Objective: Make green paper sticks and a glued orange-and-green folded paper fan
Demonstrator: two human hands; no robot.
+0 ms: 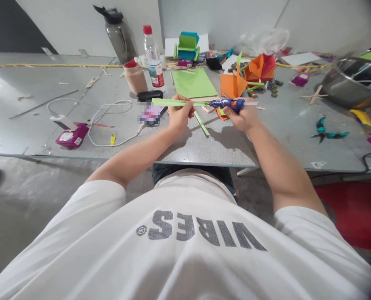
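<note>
Glue gun point(226, 103) and green strip point(163, 102) were up over the grey table point(185, 148) as I watched from afar. On that table, a steel pot point(338, 81) stood at the far right; a green sheet point(195, 83) lay beyond the hands, with a capped bottle point(155, 62) upright to its left. I had the right hand point(247, 117) wrapped round the gun, nozzle pointing left. The left hand point(179, 115) pinched the strip, its end at the nozzle; I could not tell whether they touched. A second strip point(202, 124) slanted from beside the left fingers toward the table's near edge.
</note>
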